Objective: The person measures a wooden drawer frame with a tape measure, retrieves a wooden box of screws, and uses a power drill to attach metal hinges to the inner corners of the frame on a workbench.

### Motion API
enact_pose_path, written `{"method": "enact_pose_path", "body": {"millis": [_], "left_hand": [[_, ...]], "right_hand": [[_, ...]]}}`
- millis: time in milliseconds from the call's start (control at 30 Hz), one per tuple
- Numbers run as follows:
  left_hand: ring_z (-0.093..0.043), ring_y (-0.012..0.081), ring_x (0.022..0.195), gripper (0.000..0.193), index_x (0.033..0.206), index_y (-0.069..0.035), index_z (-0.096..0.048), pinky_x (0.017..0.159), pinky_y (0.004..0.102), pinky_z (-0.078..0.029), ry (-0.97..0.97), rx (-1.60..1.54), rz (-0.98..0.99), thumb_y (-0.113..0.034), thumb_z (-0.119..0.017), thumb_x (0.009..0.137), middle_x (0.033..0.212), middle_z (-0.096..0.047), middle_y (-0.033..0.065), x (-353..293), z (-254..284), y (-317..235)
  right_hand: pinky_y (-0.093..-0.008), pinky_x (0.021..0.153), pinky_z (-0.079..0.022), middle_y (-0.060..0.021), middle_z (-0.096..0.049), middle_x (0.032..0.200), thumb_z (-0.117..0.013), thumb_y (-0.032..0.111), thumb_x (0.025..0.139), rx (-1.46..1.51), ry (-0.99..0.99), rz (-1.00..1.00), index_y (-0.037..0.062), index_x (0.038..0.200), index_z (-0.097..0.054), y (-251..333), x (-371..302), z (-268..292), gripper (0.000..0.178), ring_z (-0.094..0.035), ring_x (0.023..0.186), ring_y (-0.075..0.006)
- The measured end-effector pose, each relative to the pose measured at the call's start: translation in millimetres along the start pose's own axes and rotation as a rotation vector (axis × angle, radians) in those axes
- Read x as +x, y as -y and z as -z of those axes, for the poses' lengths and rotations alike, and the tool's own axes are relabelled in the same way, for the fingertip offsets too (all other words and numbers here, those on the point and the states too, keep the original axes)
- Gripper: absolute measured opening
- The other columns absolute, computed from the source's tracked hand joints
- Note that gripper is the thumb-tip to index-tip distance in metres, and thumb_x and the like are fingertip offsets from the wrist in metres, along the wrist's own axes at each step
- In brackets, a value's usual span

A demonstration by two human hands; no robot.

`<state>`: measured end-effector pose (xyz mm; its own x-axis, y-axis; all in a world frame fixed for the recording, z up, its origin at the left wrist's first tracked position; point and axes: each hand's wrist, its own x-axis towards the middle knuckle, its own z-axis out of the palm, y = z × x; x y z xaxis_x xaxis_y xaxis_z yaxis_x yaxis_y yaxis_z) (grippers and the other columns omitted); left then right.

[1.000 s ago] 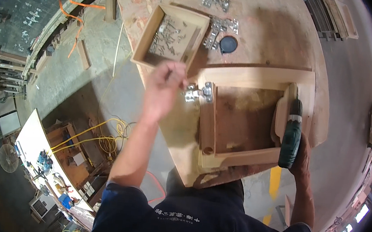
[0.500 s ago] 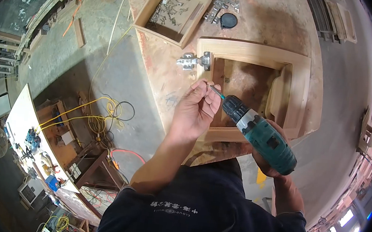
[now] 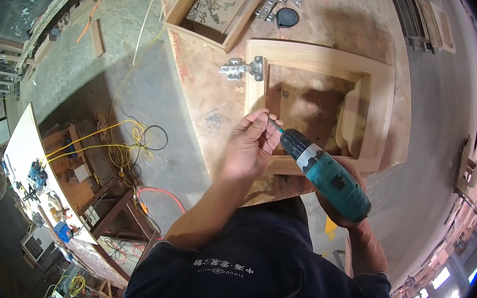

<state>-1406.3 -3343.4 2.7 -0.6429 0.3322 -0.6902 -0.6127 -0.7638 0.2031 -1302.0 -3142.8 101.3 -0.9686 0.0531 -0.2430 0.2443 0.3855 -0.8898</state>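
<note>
My right hand [image 3: 326,205] grips a teal and black cordless drill [image 3: 337,185], its chuck pointing toward the upper left. A slim driver bit [image 3: 276,125] sticks out of the chuck. My left hand [image 3: 248,150] is closed in a pinch at the bit's tip; any small piece between the fingertips is too hidden to name. Both hands hover over the near left corner of a pale wooden frame [image 3: 320,54], which lies on the workbench [image 3: 352,26]. A metal cabinet hinge [image 3: 240,69] sits at the frame's far left corner, its arm reaching past the edge.
Beyond the frame stands a shallow wooden box [image 3: 199,38] with many loose screws [image 3: 210,6]. Beside it lie more hinges [image 3: 274,1] and a round black object [image 3: 287,17]. Yellow cables [image 3: 127,148] run over the floor at left, near a white-topped table [image 3: 30,143].
The bench, frame and box sit slightly higher and further left in the picture. The drill has shifted a little to the left, and my left fingers stay pinched at the bit's tip.
</note>
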Motion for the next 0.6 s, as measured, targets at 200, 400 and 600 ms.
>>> {"method": "enact_pose_path", "body": {"millis": [200, 400, 600], "left_hand": [[-0.068, 0.0187, 0.093, 0.017, 0.112, -0.005, -0.064, 0.082, 0.0287, -0.057, -0.049, 0.042, 0.008, -0.016, -0.065, 0.099, 0.1, -0.07, 0.0067, 12.2, 6.0, 10.8], [-0.064, 0.013, 0.076, 0.021, 0.115, -0.005, -0.062, 0.069, 0.0267, -0.056, -0.015, 0.453, -0.112, -0.018, -0.065, 0.1, 0.089, -0.067, 0.0031, 33.9, 10.3, -12.5], [-0.059, 0.0281, 0.103, 0.034, 0.117, -0.006, -0.066, 0.092, 0.0392, -0.048, -0.007, 1.703, -1.156, 0.001, -0.07, 0.084, 0.112, -0.064, 0.0099, 85.9, 23.8, -74.0]], "right_hand": [[-0.0299, 0.078, -0.05, -0.0074, -0.063, 0.099, -0.081, 0.011, 0.08, -0.182, -0.039, 0.005, 0.007, 0.108, -0.059, -8.1, -5.6, 1.3, 0.036, -0.062, 0.09, -0.0212], [-0.037, 0.072, -0.053, -0.0111, -0.065, 0.095, -0.083, 0.011, 0.075, -0.372, -0.09, -0.034, 0.0054, 0.105, -0.062, -16.0, 13.5, 6.0, 0.037, -0.067, 0.084, -0.0293], [-0.031, 0.074, -0.053, -0.0078, -0.066, 0.092, -0.08, 0.007, 0.078, -0.418, -0.115, 0.16, 0.0034, 0.102, -0.062, -14.5, 69.4, 13.0, 0.03, -0.067, 0.083, -0.0198]]}}
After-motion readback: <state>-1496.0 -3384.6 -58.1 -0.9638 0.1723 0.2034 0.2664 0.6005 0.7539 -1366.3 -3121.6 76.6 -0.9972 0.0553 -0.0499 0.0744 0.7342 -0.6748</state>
